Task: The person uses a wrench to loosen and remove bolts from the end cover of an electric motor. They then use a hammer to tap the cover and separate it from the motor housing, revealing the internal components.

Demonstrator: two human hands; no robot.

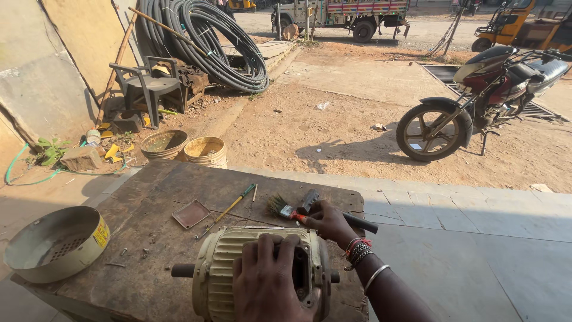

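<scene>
Cream-painted and finned, the cast metal electric motor housing lies on its side near the front edge of the worn, dark wooden workbench, its short dark shaft pointing left. The left hand lies spread over the top of the housing, fingers curled down onto the fins, pressing rather than gripping anything loose. The right hand, bangles and threads at its wrist, is closed around the dark handle of a hammer just behind the motor. Touching that hand lies a small red-handled bristle brush. Further left on the bench are a long yellow and green screwdriver and a flat square reddish plate. A round cream metal fan cover sits at the bench's left corner.
</scene>
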